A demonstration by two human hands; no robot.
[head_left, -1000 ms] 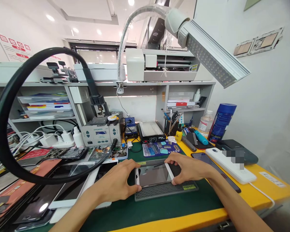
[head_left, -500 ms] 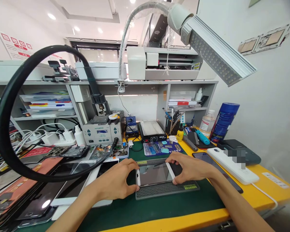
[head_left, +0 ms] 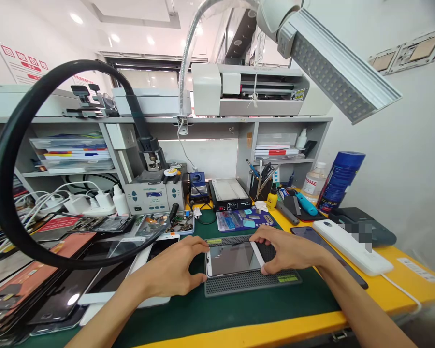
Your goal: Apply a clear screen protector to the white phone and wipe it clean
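Note:
A white-framed smartphone [head_left: 234,259] lies screen up on a grey perforated pad [head_left: 246,284], which rests on the green mat [head_left: 188,316]. My left hand [head_left: 177,266] grips the phone's left end, index finger at the far corner and thumb at the near one. At the opposite end, my right hand [head_left: 282,251] holds the phone the same way, thumb on the near right corner. Both hands are closed around the edges, leaving the dark screen in plain view between them.
Phones and phone parts [head_left: 58,295] are piled at the left, under a thick black hose [head_left: 7,193] from the rework station [head_left: 154,195]. A white power bank [head_left: 351,246] and a dark phone [head_left: 329,256] lie right. An LED lamp [head_left: 344,67] hangs above.
The camera view has shifted slightly, so the surroundings sit a little differently in the picture. Both hands keep their hold on the phone, which stays on the pad.

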